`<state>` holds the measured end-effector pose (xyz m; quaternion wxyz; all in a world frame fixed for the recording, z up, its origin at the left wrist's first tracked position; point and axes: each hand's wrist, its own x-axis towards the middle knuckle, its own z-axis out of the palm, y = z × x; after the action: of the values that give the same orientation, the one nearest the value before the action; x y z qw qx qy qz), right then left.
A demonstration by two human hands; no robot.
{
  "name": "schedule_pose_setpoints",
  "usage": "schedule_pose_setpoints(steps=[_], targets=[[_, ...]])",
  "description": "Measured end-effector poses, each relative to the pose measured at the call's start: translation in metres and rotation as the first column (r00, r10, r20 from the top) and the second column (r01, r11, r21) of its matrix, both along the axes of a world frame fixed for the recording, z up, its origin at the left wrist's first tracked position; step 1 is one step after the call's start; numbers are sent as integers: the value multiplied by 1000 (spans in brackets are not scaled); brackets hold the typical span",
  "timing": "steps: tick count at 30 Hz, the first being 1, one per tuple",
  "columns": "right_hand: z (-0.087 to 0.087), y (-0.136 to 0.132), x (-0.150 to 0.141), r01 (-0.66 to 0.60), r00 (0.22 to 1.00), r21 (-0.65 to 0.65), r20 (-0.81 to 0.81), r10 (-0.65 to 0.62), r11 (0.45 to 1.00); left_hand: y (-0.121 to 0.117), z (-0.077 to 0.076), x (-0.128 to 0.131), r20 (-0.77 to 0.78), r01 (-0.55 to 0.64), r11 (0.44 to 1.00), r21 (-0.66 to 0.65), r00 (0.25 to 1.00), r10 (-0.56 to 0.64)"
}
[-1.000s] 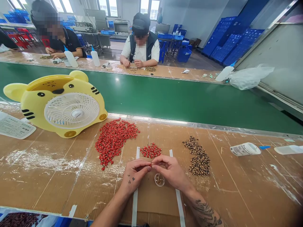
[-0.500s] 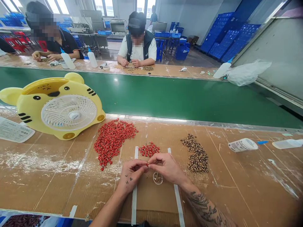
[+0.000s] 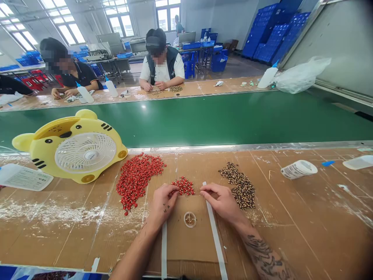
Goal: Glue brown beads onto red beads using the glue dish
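My left hand (image 3: 162,203) rests on the cardboard mat (image 3: 189,241) with its fingertips pinched at the edge of a small heap of red pieces (image 3: 183,186). My right hand (image 3: 222,200) lies a little apart to the right, fingers curled, thumb and forefinger pressed together; what they hold is too small to see. A small clear round cup (image 3: 189,219) sits on the mat between the hands. A big spread of red pieces (image 3: 136,178) lies to the left, and a heap of dark brown pieces (image 3: 239,186) lies just right of my right hand.
A yellow tiger-shaped desk fan (image 3: 74,146) stands at the left beside a printed sheet (image 3: 25,177). A white roll (image 3: 298,169) and a lying bottle (image 3: 358,161) are at the right. A green conveyor belt (image 3: 204,116) runs across; two people work beyond it.
My hands were joined above the cup, pinching a piece together; now they have parted and moved forward, the left to the small red heap, the right beside it. The camera view tilted up.
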<state>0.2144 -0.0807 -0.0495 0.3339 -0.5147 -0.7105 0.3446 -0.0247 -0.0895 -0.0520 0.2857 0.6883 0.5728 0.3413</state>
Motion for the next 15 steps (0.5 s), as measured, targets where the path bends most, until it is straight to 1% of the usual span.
schedule_pose_setpoints(steps=[2, 4, 6, 8, 10, 11, 13, 15], targets=[[0, 0, 2, -59, 998, 39, 26, 58, 998, 4, 0, 1, -59, 9, 999, 34, 998, -7], [1, -1, 3, -153, 988, 79, 30, 151, 985, -1, 1, -7, -118, -18, 998, 60, 993, 25], [3, -2, 2, -255, 967, 91, 26, 254, 963, -12, 1, -26, -188, -61, 995, 81, 979, 76], [4, -5, 0, -330, 944, 65, 14, 330, 942, -26, 0, -52, -261, -96, 987, 128, 957, 127], [5, -8, -4, -371, 929, 32, 0, 371, 928, -37, 0, -78, -350, -137, 972, 193, 915, 199], [5, -9, -6, -383, 924, 20, -8, 383, 924, -40, 0, -88, -404, -139, 970, 199, 890, 211], [6, -12, -12, -393, 919, 4, -26, 393, 920, -43, 1, -100, -495, -129, 976, 175, 845, 201], [5, -14, -17, -389, 920, -13, -47, 388, 921, -40, 3, -103, -556, -114, 986, 120, 815, 162]])
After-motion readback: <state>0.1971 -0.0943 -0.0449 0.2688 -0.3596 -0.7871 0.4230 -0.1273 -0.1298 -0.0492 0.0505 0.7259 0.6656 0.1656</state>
